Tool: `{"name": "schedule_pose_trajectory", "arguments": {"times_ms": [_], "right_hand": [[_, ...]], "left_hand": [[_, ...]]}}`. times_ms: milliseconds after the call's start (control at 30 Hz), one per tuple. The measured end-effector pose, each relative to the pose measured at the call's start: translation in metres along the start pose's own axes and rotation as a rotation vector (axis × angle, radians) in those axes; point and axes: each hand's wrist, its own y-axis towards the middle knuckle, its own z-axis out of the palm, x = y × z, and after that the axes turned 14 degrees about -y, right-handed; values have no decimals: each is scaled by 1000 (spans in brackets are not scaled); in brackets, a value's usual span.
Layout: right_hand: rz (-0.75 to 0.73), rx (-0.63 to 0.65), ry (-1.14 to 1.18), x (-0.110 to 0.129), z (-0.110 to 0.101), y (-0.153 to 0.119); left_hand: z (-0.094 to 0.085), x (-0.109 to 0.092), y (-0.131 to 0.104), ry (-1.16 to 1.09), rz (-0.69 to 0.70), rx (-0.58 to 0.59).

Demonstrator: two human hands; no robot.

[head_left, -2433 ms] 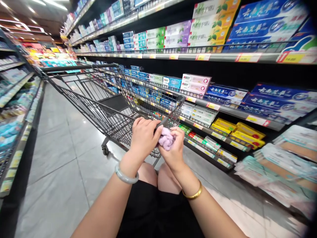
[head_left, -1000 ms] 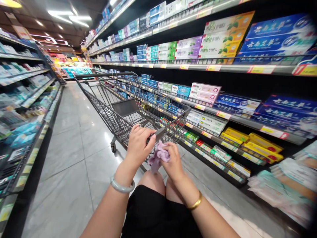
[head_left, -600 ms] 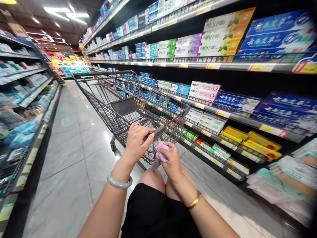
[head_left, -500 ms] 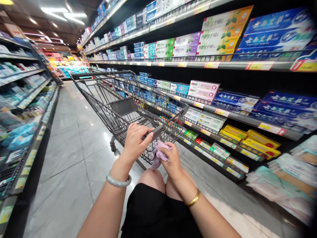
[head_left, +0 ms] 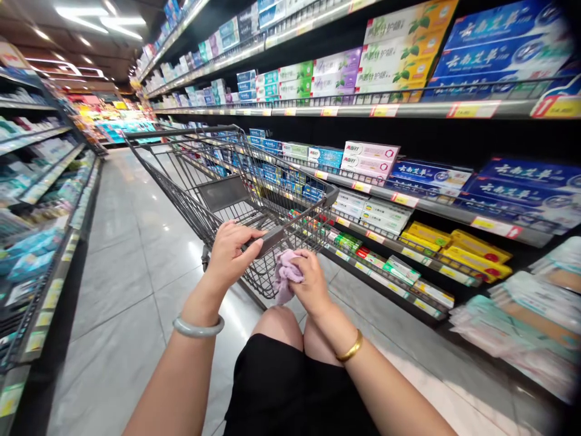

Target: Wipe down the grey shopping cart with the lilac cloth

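Observation:
A dark grey wire shopping cart (head_left: 227,191) stands in the aisle before my knees. My left hand (head_left: 233,251), with a pale bangle at the wrist, grips the top rim at the cart's near end, fingers over the edge and thumb along it. A crumpled lilac cloth (head_left: 287,275) is bunched in my right hand (head_left: 312,281), its fingers closed around it. That hand is just right of my left one, against or close to the wire mesh below the rim; whether the cloth touches the wire I cannot tell.
Shelves of boxed toothpaste (head_left: 399,57) line the right side, close to the cart. Yellow boxes (head_left: 474,251) lie on a lower shelf. Hanging plastic packs (head_left: 517,339) jut out at the lower right. Another shelf row (head_left: 49,284) borders the tiled floor (head_left: 113,315) on the left.
My left hand has shifted a little left along the cart's rim. My right hand and the cloth have also moved slightly left. The whole view has shifted slightly.

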Motion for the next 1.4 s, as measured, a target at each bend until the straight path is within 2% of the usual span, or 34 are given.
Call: {"name": "schedule_pose_trajectory", "arguments": {"times_ms": [100, 233, 333, 433, 567, 667, 767, 833, 967, 1033, 1133, 1233, 1333, 1400], "right_hand": [[5, -81, 9, 4, -7, 22], [-71, -254, -6, 15, -21, 83], [-87, -247, -29, 22, -17, 106], [-139, -171, -93, 34, 0, 91], [-230, 50, -122, 46, 29, 27], [-213, 216, -126, 38, 48, -25], [-175, 329, -134, 25, 57, -49], [-121, 287, -110, 21, 54, -43], [-41, 90, -58, 29, 40, -5], [-40, 86, -66, 33, 38, 3], [-47, 159, -74, 28, 42, -6], [11, 166, -41, 19, 44, -12], [69, 73, 4, 20, 34, 12], [32, -32, 30, 27, 25, 40]], "left_hand": [[-7, 6, 0, -10, -7, -5], [-15, 13, -1, -17, -31, -13], [-18, 18, -1, -22, -41, -33], [-21, 21, -1, -11, -57, -36], [-28, 18, -1, 58, -56, -22], [-35, 10, 1, 190, -59, 62], [-37, -3, 6, 405, -68, 128], [-32, -15, 12, 508, -68, 114], [-8, -35, 27, 540, -153, 162], [6, -39, 31, 570, -184, 195], [21, -37, 30, 721, -170, 156], [25, -29, 25, 814, -149, 75], [22, -21, 21, 810, -123, 33], [19, -18, 19, 801, -95, 15]]}}
